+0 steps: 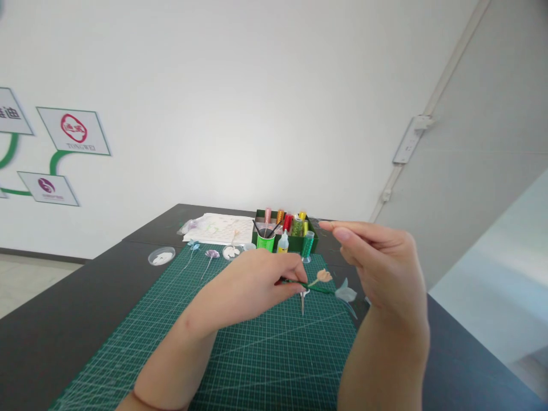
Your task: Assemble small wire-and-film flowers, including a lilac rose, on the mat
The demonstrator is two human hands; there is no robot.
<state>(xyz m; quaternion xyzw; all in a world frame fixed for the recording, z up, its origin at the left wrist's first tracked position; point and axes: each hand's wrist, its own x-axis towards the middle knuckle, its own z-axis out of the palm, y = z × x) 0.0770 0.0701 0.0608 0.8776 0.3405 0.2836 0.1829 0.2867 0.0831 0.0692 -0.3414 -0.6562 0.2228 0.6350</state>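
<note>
My left hand (261, 282) is closed in a pinch around green-wrapped flower stems (321, 289). From these stems a small peach flower (324, 275) and a pale blue flower (346, 293) point to the right. Raised on the right, my right hand (381, 257) has thumb and forefinger pressed together; anything held between them is too fine to make out. Scissors (302, 305) lie on the green cutting mat (274, 354), just beyond and partly behind the stems.
At the back, a dark green box (314, 245) holds several thread spools. Before it stand a green cup (265, 242) with tools, a glue bottle (283, 242) and a teal spool (307, 245). A blue flower (193, 245), a purple flower (212, 254) and a clear dish (161, 256) lie left.
</note>
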